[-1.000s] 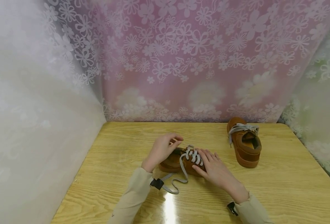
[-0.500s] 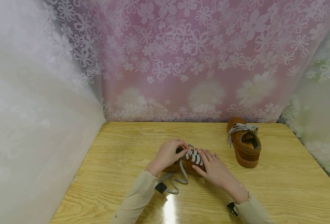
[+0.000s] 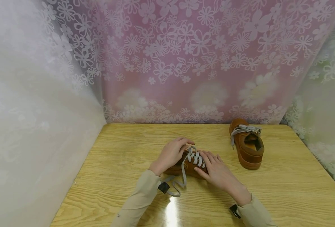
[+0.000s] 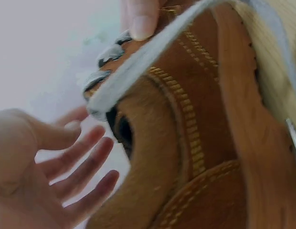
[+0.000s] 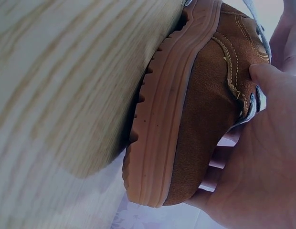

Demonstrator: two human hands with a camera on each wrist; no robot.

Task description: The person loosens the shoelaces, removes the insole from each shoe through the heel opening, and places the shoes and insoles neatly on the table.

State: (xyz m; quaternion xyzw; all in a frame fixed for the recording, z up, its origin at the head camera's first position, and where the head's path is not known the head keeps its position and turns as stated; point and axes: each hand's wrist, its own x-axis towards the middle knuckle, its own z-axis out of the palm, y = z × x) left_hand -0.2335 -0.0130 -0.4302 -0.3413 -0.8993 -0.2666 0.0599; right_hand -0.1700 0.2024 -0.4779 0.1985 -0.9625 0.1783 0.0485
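My right hand [image 3: 218, 170] gripped the shoe [image 5: 203, 119]; my left hand [image 3: 170, 154], fingers loosely spread, probably needed a light pinch on the lace [image 4: 150, 53]

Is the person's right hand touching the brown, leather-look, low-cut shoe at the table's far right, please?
No, the right hand rests on the other brown, grey-laced shoe, with a gap between it and the far-right shoe.
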